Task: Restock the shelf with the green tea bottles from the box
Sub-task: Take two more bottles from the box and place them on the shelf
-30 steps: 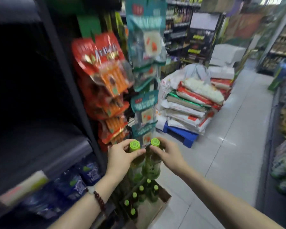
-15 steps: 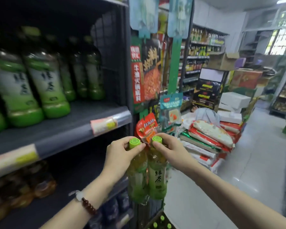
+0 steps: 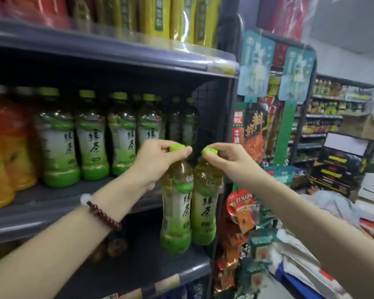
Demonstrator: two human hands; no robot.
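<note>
The left hand [image 3: 158,160] pinches the lime-green cap of one green tea bottle [image 3: 176,203], and the right hand [image 3: 227,158] pinches the cap of a second green tea bottle [image 3: 204,203]. Both hang by their caps in front of the grey shelf [image 3: 52,203], side by side and touching. They are clear waisted plastic with amber tea inside, and each green-and-white label reads 绿茶 — the small brand mark above is too blurred to read. More green tea bottles [image 3: 91,139] stand in a row on the shelf, beside orange drink bottles [image 3: 7,152] cut off at the left edge. A brown bead bracelet [image 3: 104,215] circles the left wrist.
</note>
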